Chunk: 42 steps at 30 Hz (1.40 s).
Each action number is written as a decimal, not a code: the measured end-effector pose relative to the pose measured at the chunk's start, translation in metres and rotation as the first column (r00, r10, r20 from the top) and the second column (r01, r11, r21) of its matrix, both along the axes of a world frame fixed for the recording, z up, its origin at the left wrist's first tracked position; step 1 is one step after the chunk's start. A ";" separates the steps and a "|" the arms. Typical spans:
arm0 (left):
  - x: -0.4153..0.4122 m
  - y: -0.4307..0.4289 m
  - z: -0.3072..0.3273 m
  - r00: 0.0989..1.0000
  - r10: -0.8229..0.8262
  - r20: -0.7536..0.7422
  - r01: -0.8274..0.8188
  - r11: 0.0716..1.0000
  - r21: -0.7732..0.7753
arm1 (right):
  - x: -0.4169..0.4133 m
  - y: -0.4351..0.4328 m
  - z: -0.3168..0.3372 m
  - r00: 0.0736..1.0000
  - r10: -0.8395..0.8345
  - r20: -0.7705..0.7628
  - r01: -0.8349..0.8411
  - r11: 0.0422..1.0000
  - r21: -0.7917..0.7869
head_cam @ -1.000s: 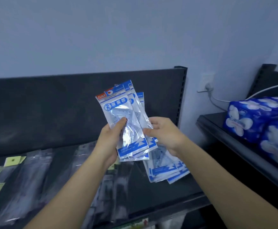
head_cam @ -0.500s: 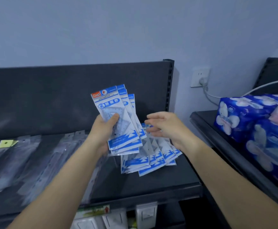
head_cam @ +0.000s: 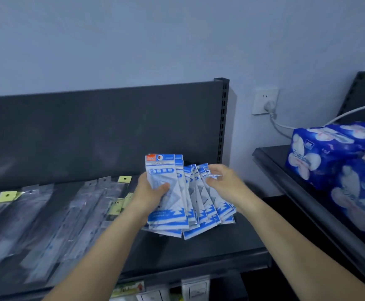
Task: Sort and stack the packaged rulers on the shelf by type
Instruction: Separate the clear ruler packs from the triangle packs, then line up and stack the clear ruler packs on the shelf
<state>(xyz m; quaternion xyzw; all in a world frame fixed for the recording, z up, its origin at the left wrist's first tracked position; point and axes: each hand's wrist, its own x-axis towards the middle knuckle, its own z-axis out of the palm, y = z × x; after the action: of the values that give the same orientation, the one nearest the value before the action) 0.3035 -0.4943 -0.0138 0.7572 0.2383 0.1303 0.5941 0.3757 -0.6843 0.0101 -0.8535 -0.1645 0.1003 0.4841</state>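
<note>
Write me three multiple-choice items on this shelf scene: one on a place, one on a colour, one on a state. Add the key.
1. Where do the tissue packs lie?
A. on the side shelf at the right
B. on the floor
C. among the rulers

2. What colour are the tags on the long clear packs?
A. red
B. yellow-green
C. black

3. What is the left hand doing?
A. hanging idle
B. gripping a stack of blue-and-white packs
C. pressing the wall

Key:
1 A, they sit on the dark shelf to the right of the wall socket.
2 B, the tags at the pack tops show yellow-green.
3 B, its thumb curls over the front of the stack.
</note>
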 end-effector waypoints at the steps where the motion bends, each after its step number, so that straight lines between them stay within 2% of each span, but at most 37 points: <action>1: 0.002 -0.005 -0.005 1.000 0.010 0.000 -0.010 1.000 -0.006 | -0.002 0.003 -0.002 1.000 0.013 0.020 -0.012 0.999 -0.033; 3: 0.007 -0.015 -0.017 1.000 0.006 -0.001 -0.006 1.000 0.015 | -0.005 0.010 -0.007 0.996 0.050 0.075 -0.042 0.994 -0.105; 7: 0.009 -0.028 -0.035 0.995 0.011 -0.103 0.020 0.954 0.299 | -0.014 0.028 -0.019 0.970 0.189 0.150 -0.142 0.951 -0.276; 10: 0.011 -0.026 -0.042 0.985 -0.031 -0.169 0.086 0.940 0.329 | -0.019 0.041 -0.027 0.946 0.298 0.124 -0.214 0.867 -0.450; 12: 0.009 -0.020 -0.041 0.987 -0.075 -0.143 0.114 0.952 0.285 | -0.020 0.046 -0.029 0.941 0.321 0.111 -0.212 0.811 -0.546; 14: 0.004 -0.010 -0.033 0.988 -0.122 -0.094 0.142 0.958 0.248 | -0.020 0.049 -0.029 0.945 0.316 0.090 -0.209 0.788 -0.579; 16: -0.004 0.003 -0.019 0.985 -0.158 -0.071 0.172 0.935 0.310 | -0.019 0.053 -0.027 0.950 0.302 0.076 -0.202 0.783 -0.588; 20: -0.014 0.044 -0.005 0.982 -0.158 -0.102 0.188 0.790 0.584 | -0.023 0.065 -0.020 0.948 0.301 0.102 -0.175 0.761 -0.625; 23: -0.023 0.074 -0.006 0.939 -0.128 -0.319 0.323 0.646 0.692 | -0.029 0.075 -0.015 0.887 0.432 0.162 -0.241 0.734 -0.635; 25: -0.035 0.087 -0.003 0.871 -0.095 -0.481 0.448 0.551 0.703 | -0.033 0.083 -0.012 0.824 0.548 0.147 -0.311 0.653 -0.691; 27: -0.047 0.095 -0.004 0.812 -0.106 -0.574 0.541 0.506 0.672 | -0.035 0.092 -0.013 0.786 0.613 0.080 -0.373 0.574 -0.729; 30: -0.057 0.093 -0.010 0.795 -0.167 -0.584 0.591 0.436 0.679 | -0.035 0.100 -0.019 0.781 0.624 0.029 -0.384 0.516 -0.766; 35: -0.049 0.070 -0.026 0.764 -0.310 -0.566 0.643 0.284 0.711 | -0.031 0.101 -0.016 0.817 0.573 0.060 -0.340 0.563 -0.753; 42: -0.051 0.072 -0.039 0.713 -0.373 -0.593 0.690 0.226 0.688 | -0.027 0.098 -0.017 0.846 0.525 0.094 -0.303 0.618 -0.726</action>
<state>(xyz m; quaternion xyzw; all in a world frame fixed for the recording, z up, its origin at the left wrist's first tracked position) 0.2523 -0.4226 -0.0524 0.9909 -0.0555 -0.0985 0.0731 0.3484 -0.5862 -0.0072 -0.9125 -0.3807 0.1347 0.0658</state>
